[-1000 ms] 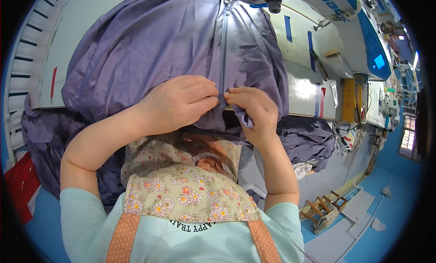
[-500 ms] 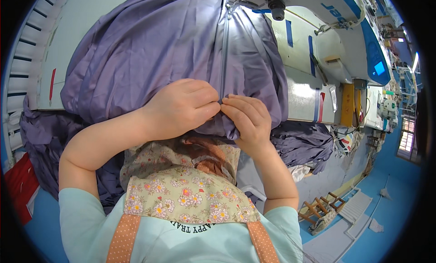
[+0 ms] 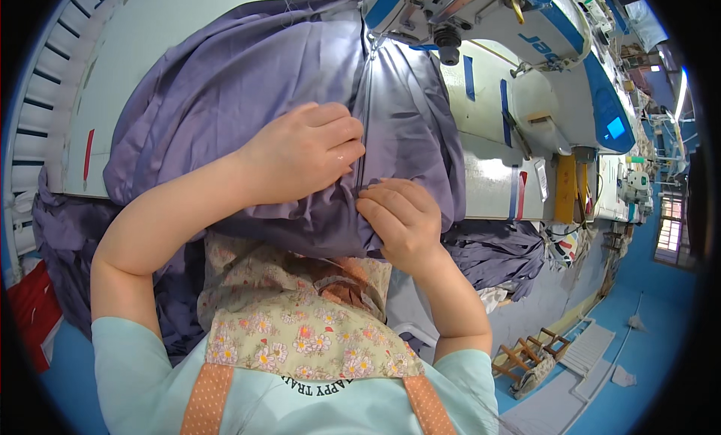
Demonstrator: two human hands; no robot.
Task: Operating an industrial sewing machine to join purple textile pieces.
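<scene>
A large gathered piece of purple fabric [image 3: 248, 97] spreads over the sewing table, with a narrow strip that looks like a zipper [image 3: 365, 108] running down from under the sewing machine [image 3: 481, 22]. My left hand [image 3: 308, 151] is closed on the fabric just left of this strip, its fingers curled together and the fingertips partly hidden. Nearer to me, my right hand [image 3: 402, 215] pinches the fabric beside the lower end of the strip. The cloth's near edge hangs over the table edge toward my lap.
Purple fabric [image 3: 499, 251] hangs below the table at right, and more fabric [image 3: 67, 232] at left. A machine control screen [image 3: 616, 128] glows at right. Scissors-like metal tool [image 3: 517, 128] lies beside the machine. A wooden stool [image 3: 526, 352] stands on the floor.
My left hand has moved up along the strip, away from my right hand, which has shifted slightly nearer to me. The view has tilted a little, showing more of the machine.
</scene>
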